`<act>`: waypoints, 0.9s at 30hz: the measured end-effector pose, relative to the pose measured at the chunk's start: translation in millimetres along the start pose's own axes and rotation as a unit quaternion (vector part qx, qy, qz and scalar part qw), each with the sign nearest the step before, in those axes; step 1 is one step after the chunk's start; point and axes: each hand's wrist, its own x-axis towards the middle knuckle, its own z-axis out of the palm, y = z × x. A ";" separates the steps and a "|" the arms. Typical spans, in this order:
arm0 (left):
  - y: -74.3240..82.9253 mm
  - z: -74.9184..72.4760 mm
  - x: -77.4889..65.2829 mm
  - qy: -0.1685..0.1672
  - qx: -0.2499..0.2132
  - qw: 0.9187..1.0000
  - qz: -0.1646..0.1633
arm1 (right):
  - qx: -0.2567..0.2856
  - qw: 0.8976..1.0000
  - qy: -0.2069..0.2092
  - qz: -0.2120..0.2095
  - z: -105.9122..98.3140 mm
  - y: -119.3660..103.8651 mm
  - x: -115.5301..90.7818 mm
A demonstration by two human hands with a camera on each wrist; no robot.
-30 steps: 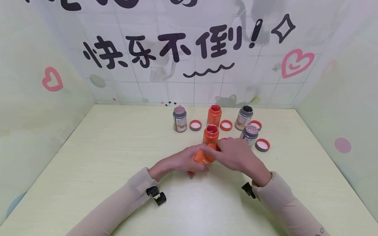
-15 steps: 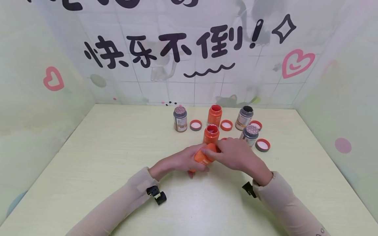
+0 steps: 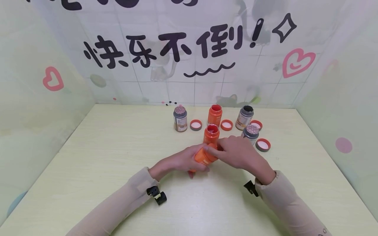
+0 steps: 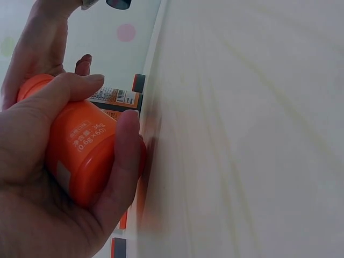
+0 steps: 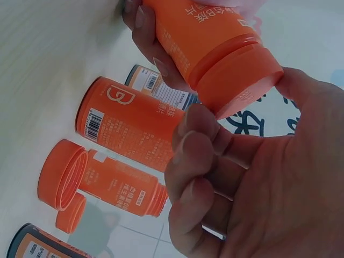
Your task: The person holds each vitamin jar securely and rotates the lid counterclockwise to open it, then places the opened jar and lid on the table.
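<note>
An orange pill bottle lies tilted in my left hand, whose fingers and thumb wrap its body. Its orange screw cap sits on the bottle in the right wrist view. My right hand pinches that cap, thumb on one side and curled fingers on the other. Just behind both hands stands an uncapped orange bottle, upright on the table. In the left wrist view, printed white text shows on the held bottle.
Farther back stand another uncapped orange bottle and grey bottles. Loose caps lie beside them. An orange cap near the front bottle shows in the right wrist view. Walls enclose the table.
My right hand has turned and shifted slightly right on the cap. The left hand and the held bottle stay nearly still; the standing bottles have not moved.
</note>
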 end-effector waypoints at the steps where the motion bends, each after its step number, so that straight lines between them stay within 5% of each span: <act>1: -0.1 0.0 0.0 0.000 0.001 1.000 0.000 | -0.001 1.000 0.000 -0.003 -0.3 -0.2 -0.2; 27: 1.1 0.5 0.0 -0.002 -0.001 1.000 0.003 | -0.003 1.000 -0.022 -0.020 -2.4 1.9 -1.0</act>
